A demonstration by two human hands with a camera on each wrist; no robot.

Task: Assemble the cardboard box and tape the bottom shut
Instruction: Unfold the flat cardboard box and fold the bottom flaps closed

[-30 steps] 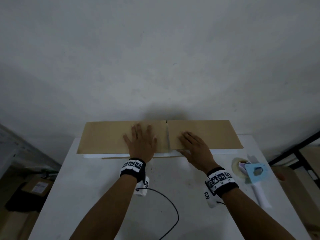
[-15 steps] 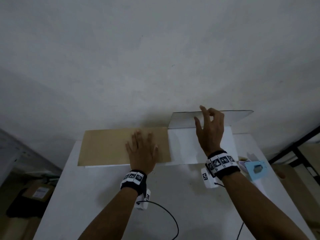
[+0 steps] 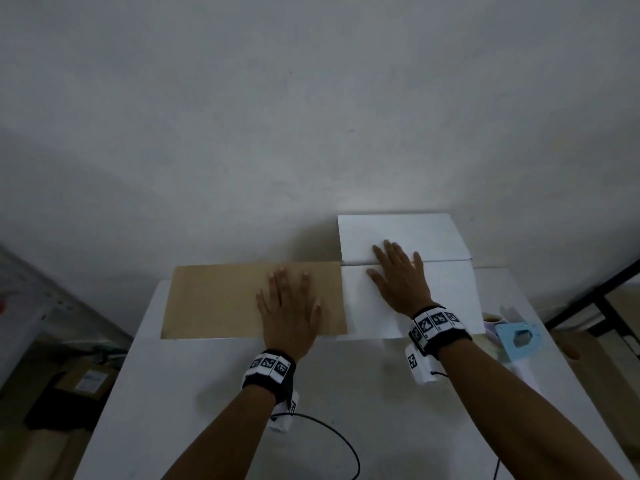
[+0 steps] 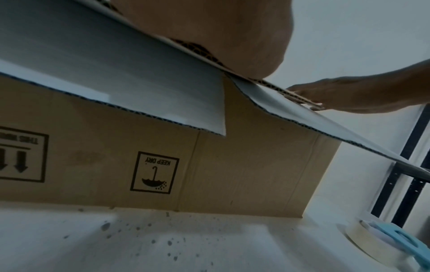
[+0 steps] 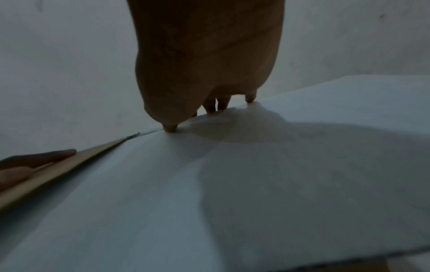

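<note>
The cardboard box stands on the white table with its "KEEP DRY" mark upside down. On top, a brown flap lies flat on the left, and my left hand presses it down with straight fingers. On the right, a white-faced flap lies flat and a second white panel is folded back beyond it. My right hand lies flat here, its fingertips on the crease between the two. Neither hand holds anything.
A blue tape dispenser with a tape roll lies on the table at the right of the box. A black cable loops near the front. Cardboard boxes sit on the floor at left, a black metal frame at right.
My right hand lifted the right brown flap and turned it back, so white faces now show there; the hand came down flat on them. The left hand stayed pressing the left flap.
</note>
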